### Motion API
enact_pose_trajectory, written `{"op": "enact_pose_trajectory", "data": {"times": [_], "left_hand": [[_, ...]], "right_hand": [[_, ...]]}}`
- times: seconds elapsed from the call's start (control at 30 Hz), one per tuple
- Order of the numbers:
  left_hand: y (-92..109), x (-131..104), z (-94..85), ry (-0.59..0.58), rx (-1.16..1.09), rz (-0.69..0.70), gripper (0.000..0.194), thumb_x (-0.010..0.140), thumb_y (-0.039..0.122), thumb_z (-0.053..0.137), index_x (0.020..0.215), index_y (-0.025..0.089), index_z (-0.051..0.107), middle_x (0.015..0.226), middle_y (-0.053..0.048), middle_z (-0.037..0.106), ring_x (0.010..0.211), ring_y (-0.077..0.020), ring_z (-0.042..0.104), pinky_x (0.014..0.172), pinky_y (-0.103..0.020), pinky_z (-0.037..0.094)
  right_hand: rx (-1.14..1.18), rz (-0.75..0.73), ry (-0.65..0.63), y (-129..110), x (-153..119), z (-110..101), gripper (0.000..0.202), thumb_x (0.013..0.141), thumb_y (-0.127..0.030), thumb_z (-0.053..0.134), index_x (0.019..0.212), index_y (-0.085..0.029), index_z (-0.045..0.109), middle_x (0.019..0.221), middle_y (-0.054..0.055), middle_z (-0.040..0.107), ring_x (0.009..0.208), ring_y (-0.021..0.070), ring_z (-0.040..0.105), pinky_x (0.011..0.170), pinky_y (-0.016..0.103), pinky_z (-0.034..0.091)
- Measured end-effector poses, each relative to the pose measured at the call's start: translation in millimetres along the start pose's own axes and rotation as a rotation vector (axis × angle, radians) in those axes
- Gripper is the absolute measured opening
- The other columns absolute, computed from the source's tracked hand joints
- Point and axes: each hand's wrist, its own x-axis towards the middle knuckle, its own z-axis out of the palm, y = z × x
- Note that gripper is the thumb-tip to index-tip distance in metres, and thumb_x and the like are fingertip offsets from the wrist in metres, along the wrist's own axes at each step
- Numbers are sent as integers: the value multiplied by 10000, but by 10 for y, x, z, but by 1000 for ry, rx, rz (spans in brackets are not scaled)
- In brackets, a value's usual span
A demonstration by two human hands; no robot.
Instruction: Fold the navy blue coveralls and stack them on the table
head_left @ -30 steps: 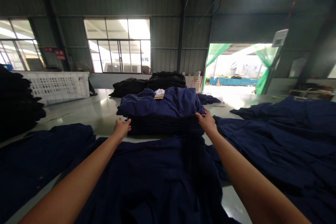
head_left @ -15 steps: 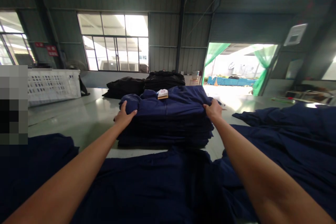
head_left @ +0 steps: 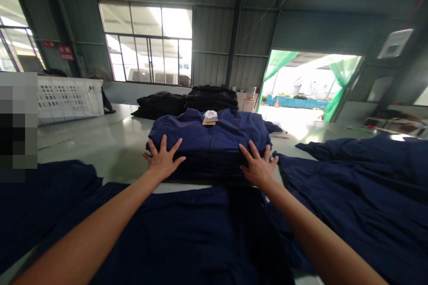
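Observation:
A folded navy jacket [head_left: 230, 131] lies flat on top of a stack of dark folded garments [head_left: 210, 167]. A white and tan paper tag [head_left: 210, 117] rests at its collar, above a front seam that runs down the middle. My left hand [head_left: 163, 158] is open, fingers spread, at the near left edge of the jacket. At the near right edge my right hand [head_left: 259, 164] is likewise open with spread fingers. Both hands appear to touch the front of the pile. Nearer to me a spread navy garment [head_left: 200, 231] covers the table between my forearms.
More navy garments [head_left: 347, 187] lie on the right, and another navy garment [head_left: 50, 196] on the left. Black folded clothes [head_left: 211, 98] are stacked behind the pile. A white plastic basket [head_left: 70, 100] stands at the left on the pale table [head_left: 127, 142].
Both hands have let go of the jacket's sides and moved to its near edge, fingers now spread. The jacket lies flatter on the stack. The view has tipped slightly down.

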Motion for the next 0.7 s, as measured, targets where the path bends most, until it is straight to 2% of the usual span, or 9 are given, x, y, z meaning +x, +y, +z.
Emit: {"op": "enact_pose_trajectory", "data": {"times": [0.07, 0.13, 0.2, 0.27, 0.43, 0.5, 0.57, 0.63, 0.7], "left_hand": [[-59, -28, 133, -84, 28, 12, 935, 639, 540, 681, 1378, 479, 113, 1526, -39, -119, 1272, -562, -130, 868, -757, 249], [-103, 2, 248, -94, 62, 36, 1089, 567, 378, 779, 1376, 486, 58, 1509, -34, -203, 1265, -560, -152, 869, -711, 320], [-114, 93, 318, -77, 68, 83, 1082, 588, 280, 767, 1377, 486, 57, 1505, -20, -218, 1285, -531, -129, 926, -650, 329], [-87, 222, 332, -106, 51, 128, 1042, 617, 279, 740, 1382, 480, 62, 1511, -13, -193, 1311, -494, -80, 975, -615, 299], [46, 412, 220, -247, 23, 83, 989, 658, 241, 694, 1385, 477, 66, 1524, -44, -118, 1324, -476, -49, 939, -619, 335], [92, 362, 183, -256, 34, 41, 992, 661, 210, 687, 1371, 504, 58, 1522, -38, -127, 1313, -494, -70, 904, -665, 332], [138, 242, 171, -233, 64, -8, 1000, 660, 210, 688, 1359, 521, 44, 1513, -16, -167, 1304, -501, -106, 895, -724, 274], [192, 62, 173, -221, 86, -40, 995, 663, 232, 688, 1363, 509, 38, 1500, 0, -205, 1294, -498, -148, 909, -754, 199], [246, -167, 163, -292, 74, -39, 950, 673, 264, 679, 1375, 486, 77, 1502, 4, -195, 1285, -496, -177, 913, -766, 157]], "right_hand": [[-4, 7, -42, 7, -56, 176, 824, 746, -407, 567, 1390, -492, 60, 1520, -104, -51, 1286, 536, -6, 875, 714, 296], [-10, 8, -46, 38, -26, 325, 839, 757, -351, 563, 1389, -489, 30, 1512, -117, -118, 1289, 533, -32, 877, 670, 350], [2, 12, -63, 79, 91, 423, 778, 796, -308, 509, 1386, -497, 39, 1510, -134, -111, 1306, 506, -22, 884, 634, 382], [36, 24, -120, 112, 259, 471, 718, 826, -284, 452, 1381, -509, 55, 1512, -146, -75, 1323, 473, 15, 883, 620, 399], [98, 96, -229, 91, 530, 467, 733, 821, -213, 422, 1390, -488, 50, 1517, -121, -75, 1337, 435, 62, 875, 580, 424], [80, 99, -230, 53, 497, 444, 765, 806, -179, 430, 1395, -475, 43, 1516, -114, -92, 1338, 437, 54, 883, 577, 414], [41, 101, -212, 3, 396, 415, 780, 799, -156, 433, 1400, -461, 41, 1516, -101, -102, 1342, 427, 50, 923, 591, 366], [7, 117, -191, -69, 246, 377, 763, 810, -183, 446, 1409, -438, 47, 1519, -78, -104, 1342, 429, 46, 962, 613, 299], [2, 131, -208, -167, 60, 327, 726, 827, -232, 454, 1417, -416, 72, 1525, -56, -68, 1340, 435, 51, 972, 632, 257]]}}
